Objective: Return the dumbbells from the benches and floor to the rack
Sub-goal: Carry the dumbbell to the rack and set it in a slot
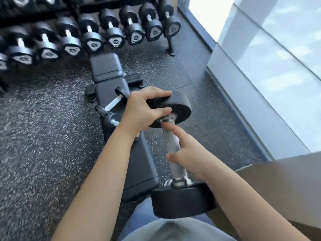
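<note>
A large black dumbbell (173,150) with a knurled steel handle is held up in front of me, over the bench's right side. My left hand (144,108) grips its far head, thumb below and fingers over the top. My right hand (187,152) wraps around the handle from the right, index finger stretched along the bar. A smaller dumbbell (113,102) lies across the black bench (139,162), and another small one (112,120) sits just behind my left wrist, partly hidden. The rack (86,32) stands at the back with several black dumbbells in a row.
Speckled rubber floor (43,136) spreads to the left of the bench. A rack foot (171,49) stands at the row's right end. A window wall (269,75) runs along the right. A brown box-like surface (286,185) is at my lower right.
</note>
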Demonstrator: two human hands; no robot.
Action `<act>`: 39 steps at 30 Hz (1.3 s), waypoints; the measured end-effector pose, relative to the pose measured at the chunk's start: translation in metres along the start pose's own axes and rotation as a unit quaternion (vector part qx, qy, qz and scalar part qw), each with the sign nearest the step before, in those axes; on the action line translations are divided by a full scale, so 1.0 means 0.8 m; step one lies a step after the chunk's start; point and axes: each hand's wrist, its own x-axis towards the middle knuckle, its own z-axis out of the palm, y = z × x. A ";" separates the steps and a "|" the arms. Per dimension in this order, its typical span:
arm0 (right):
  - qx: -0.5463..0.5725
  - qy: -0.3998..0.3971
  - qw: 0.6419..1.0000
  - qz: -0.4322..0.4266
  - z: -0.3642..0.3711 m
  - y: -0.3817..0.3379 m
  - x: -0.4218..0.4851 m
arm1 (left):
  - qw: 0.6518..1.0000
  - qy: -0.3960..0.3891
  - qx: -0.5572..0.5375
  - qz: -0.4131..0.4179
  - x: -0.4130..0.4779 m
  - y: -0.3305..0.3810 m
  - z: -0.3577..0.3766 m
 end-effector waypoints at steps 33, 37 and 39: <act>-0.050 -0.092 0.994 0.006 0.094 -0.021 0.005 | 0.993 0.100 -0.013 -0.064 -0.088 -0.046 -0.089; -0.047 -0.118 0.992 0.006 0.106 -0.032 0.023 | 0.990 0.112 -0.004 -0.081 -0.083 -0.052 -0.109; -0.051 -0.136 0.989 0.013 0.107 -0.039 0.035 | 0.989 0.121 0.000 -0.086 -0.078 -0.055 -0.118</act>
